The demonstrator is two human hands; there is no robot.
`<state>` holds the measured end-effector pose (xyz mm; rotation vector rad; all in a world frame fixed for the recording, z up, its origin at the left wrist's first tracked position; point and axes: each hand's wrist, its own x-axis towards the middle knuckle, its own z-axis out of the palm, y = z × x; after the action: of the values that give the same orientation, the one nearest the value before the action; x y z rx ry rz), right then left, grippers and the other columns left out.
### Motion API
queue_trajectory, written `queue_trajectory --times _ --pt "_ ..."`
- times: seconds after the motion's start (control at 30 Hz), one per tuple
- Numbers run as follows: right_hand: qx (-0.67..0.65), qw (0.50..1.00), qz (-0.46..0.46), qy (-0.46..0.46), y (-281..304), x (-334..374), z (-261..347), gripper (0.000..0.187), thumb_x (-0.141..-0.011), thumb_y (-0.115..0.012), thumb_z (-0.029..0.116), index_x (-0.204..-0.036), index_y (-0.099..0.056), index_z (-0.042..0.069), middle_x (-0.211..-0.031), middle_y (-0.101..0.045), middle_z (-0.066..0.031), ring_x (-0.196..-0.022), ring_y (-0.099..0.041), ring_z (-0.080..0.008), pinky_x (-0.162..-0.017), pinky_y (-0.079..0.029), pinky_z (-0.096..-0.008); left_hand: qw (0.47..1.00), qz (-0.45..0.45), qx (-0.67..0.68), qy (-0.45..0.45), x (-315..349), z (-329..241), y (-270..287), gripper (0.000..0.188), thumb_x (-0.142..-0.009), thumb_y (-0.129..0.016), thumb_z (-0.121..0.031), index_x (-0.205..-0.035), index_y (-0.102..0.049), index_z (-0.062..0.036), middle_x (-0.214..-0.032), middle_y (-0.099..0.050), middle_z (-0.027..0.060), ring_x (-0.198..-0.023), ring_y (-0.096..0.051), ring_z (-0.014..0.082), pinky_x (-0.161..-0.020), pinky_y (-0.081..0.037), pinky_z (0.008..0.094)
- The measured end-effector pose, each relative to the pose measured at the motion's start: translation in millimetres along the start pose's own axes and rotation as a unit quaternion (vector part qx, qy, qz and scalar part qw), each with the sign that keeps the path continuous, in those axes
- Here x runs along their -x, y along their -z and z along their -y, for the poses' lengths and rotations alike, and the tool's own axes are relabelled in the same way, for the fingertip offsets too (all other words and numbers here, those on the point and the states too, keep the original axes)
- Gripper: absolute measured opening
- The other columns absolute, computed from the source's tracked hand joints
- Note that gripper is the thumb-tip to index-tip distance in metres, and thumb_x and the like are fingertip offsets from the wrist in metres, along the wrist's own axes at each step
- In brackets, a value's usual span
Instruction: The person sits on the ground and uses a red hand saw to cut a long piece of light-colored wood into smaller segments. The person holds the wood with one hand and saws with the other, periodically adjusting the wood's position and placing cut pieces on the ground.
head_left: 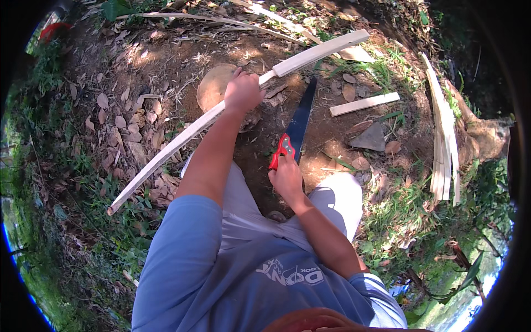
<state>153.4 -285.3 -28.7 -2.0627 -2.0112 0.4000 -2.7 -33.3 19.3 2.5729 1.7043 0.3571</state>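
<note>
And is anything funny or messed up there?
Nothing looks spilled. The long wooden piece in the left hand abruptly widens toward its far end, unlike the slim wooden strips at right, so it looks odd.

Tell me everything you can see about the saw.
The saw has a red handle with silvery, rivet-like spots and a long, dark blade, apparently metal, that narrows toward its tip. The right hand grips the handle. The blade points away from the person, leaning slightly right, over brown soil. Its tip shows just below the pale wooden strip, seemingly apart from it. Its teeth are too small to make out.
</note>
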Motion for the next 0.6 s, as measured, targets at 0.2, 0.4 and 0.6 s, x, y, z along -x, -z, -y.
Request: queue_trajectory --times 0.2,0.4,0.6 --pt "-0.509 0.825 -0.133 -0.206 69.3 7.3 -68.3 0.011 -0.102 -0.062 0.011 -0.108 -0.061 0.002 -0.087 -0.069 -0.0088 -0.083 -0.070 -0.0212 -0.077 -0.056 -0.0358 0.999 0.029 0.024 0.014 -2.9 -12.3 10.1 0.034 -0.088 -0.078 -0.041 -0.097 -0.072 -0.0090 -0.096 -0.077 0.0109 -0.112 -0.070 0.0239 -0.122 -0.039 0.0358" --pt "-0.494 0.824 -0.231 -0.156 194.9 62.9 -48.5 0.010 -0.109 -0.060 0.015 -0.110 -0.061 0.005 -0.079 -0.061 0.0017 -0.063 -0.052 -0.0039 -0.057 -0.041 -0.0214 0.998 0.032 0.040 0.024 2.3 -6.5 13.0 0.032 -0.088 -0.077 -0.039 -0.099 -0.073 -0.0092 -0.095 -0.077 0.0122 -0.114 -0.069 0.0246 -0.125 -0.035 0.0351" --pt "-0.494 0.792 -0.329 -0.143 230.6 100.6 -11.3 0.016 -0.107 -0.062 0.018 -0.095 -0.056 0.008 -0.073 -0.048 0.0035 -0.058 -0.042 -0.0049 -0.052 -0.032 -0.0218 0.999 0.018 0.037 0.014 0.1 -6.1 10.6 0.029 -0.087 -0.074 -0.036 -0.097 -0.075 -0.0086 -0.099 -0.078 0.0120 -0.115 -0.068 0.0257 -0.125 -0.033 0.0355"
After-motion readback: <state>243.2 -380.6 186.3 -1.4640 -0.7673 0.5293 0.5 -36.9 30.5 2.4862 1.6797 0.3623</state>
